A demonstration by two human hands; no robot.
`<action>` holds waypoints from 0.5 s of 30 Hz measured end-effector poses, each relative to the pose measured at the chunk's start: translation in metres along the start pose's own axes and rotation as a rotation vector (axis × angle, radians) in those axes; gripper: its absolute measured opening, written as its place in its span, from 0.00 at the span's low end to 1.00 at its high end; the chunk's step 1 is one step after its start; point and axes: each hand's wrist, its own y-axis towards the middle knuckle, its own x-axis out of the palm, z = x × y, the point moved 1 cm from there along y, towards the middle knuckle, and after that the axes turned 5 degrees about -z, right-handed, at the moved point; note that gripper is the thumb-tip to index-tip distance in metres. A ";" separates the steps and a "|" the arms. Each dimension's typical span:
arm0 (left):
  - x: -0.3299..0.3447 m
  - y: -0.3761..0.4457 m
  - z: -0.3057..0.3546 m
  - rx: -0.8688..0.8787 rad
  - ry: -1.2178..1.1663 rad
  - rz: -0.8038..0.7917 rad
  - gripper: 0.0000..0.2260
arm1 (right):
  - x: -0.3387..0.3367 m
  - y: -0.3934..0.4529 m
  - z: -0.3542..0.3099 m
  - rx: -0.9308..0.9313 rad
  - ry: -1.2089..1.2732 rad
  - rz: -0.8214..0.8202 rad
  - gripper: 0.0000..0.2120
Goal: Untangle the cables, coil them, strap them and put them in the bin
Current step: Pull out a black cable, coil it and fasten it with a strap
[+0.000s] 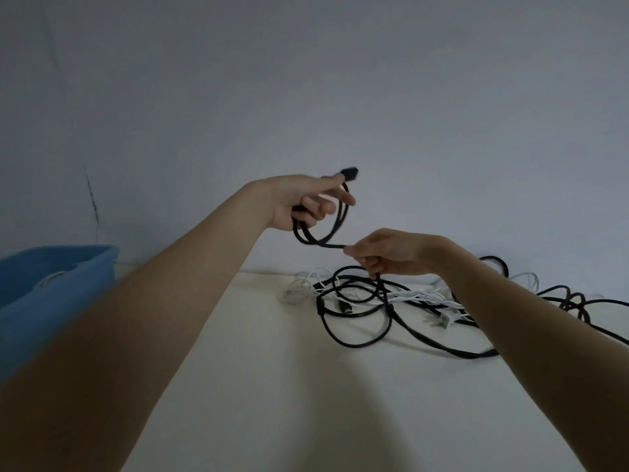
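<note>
Fingers of your left hand (306, 202) curl round a small coil of the black cable (315, 238), its plug (350, 174) poking out just past your fingertips. Your right hand (388, 252), lower and close beside the left, pinches the same cable between thumb and forefinger where it leaves the coil, the other fingers curled round the run that drops to the table.

Below your right fingers that run feeds straight into the tangle: more black cable loops (357, 321) crossed with thin white cables (412, 296), and a white plug (446, 322) lying among them. All of it rests on the white table (272, 386), spreading off to the right under your forearm.

Far to the left of your left hand sits the blue bin (58, 277), and a pale cable appears to lie inside it already, though it is dim there.

By my reading you are early in coiling this one: only a couple of loops are made, most of its length is still snarled, no strap is in view, and the white cables remain to be done.
</note>
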 end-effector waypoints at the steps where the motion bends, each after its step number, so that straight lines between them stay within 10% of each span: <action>1: 0.002 -0.004 -0.002 -0.039 0.069 -0.046 0.16 | -0.006 -0.001 0.004 0.034 -0.046 0.044 0.19; 9: 0.000 -0.008 -0.016 -0.309 0.382 -0.058 0.19 | -0.029 0.008 0.003 0.201 -0.129 0.493 0.20; 15: 0.021 0.016 -0.045 -0.259 -0.106 -0.027 0.26 | -0.010 0.015 -0.019 0.055 0.417 0.387 0.09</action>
